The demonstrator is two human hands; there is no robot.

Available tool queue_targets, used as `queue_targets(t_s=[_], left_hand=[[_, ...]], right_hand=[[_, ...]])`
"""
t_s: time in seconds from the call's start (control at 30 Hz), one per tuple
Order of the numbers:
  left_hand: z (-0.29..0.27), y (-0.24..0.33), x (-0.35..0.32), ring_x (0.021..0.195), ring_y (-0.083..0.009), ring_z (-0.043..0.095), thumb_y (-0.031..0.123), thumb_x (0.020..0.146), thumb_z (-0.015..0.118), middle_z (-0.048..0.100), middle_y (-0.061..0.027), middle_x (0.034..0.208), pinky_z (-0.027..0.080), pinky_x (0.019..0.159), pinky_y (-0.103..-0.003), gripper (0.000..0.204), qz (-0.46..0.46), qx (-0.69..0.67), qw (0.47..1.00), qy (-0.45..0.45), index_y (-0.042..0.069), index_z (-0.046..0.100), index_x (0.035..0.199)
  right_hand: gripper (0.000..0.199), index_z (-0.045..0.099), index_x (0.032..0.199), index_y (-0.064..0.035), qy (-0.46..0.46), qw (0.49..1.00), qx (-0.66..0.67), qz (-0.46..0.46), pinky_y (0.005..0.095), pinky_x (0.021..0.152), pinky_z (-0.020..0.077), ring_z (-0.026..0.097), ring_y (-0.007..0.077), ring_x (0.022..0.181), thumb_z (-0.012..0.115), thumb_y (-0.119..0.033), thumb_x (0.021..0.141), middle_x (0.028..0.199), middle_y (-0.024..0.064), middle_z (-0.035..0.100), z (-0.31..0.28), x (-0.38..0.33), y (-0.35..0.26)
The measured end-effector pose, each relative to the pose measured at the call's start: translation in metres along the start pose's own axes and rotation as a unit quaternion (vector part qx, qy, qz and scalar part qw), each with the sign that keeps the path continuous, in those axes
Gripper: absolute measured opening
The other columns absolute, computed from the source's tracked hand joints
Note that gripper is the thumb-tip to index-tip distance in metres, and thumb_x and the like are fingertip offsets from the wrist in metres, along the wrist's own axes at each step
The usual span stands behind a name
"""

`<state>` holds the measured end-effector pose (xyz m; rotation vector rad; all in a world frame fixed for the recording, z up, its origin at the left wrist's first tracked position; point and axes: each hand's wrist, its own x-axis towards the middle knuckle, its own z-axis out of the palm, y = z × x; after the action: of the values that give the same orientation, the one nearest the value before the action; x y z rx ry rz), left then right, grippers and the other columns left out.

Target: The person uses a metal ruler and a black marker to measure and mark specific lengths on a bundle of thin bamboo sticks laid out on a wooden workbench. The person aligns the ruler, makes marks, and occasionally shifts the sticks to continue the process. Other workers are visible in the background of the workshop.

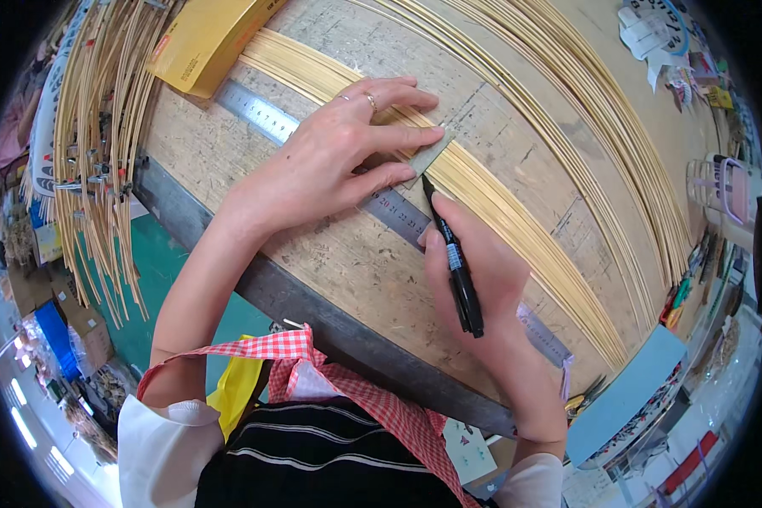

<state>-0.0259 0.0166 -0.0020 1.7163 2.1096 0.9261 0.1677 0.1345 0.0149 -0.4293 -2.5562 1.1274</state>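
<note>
A flat bundle of thin pale wooden sticks runs diagonally across the worktable. Alongside its near edge lies a steel ruler. My left hand rests over the bundle with fingers spread, pressing on a small grey-green flat strip laid across the sticks; part of the strip is under the fingers. Gripped in my right hand is a black marker pen. Its tip touches down beside the strip, at the bundle's near edge, close to my left thumb.
A yellow box sits on the bundle's far left end. More long sticks curve along the far side. Thin rods hang in bunches at the left. A light blue box stands at the right, near the table's dark front edge.
</note>
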Motion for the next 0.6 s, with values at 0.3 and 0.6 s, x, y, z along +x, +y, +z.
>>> queue_targets(t_s=[0.3,0.6], left_hand=[[0.0,0.0,0.001,0.144,-0.035,0.044,0.014,0.087,0.074,0.055,-0.0107,0.148,0.037,0.119,-0.046,0.046,-0.005,-0.005,1.0,-0.004,0.017,0.07,0.133],[-0.002,0.006,0.006,0.147,-0.0351,0.042,0.01,0.087,0.073,0.055,-0.0112,0.149,0.035,0.12,-0.047,0.047,-0.029,-0.005,0.999,-0.026,0.014,0.069,0.133]], right_hand=[[0.054,0.064,0.134,-0.0093,-0.037,0.994,-0.099,0.03,0.043,0.081,0.0564,0.07,0.0366,0.098,0.075,0.001,0.082,0.116,0.0181,0.07,-0.065,-0.035,0.004],[0.05,0.067,0.122,-0.0073,0.033,0.98,-0.195,0.007,0.05,0.107,0.048,0.058,0.0408,0.13,0.079,0.004,0.075,0.134,0.0187,0.066,-0.1,-0.082,0.072]])
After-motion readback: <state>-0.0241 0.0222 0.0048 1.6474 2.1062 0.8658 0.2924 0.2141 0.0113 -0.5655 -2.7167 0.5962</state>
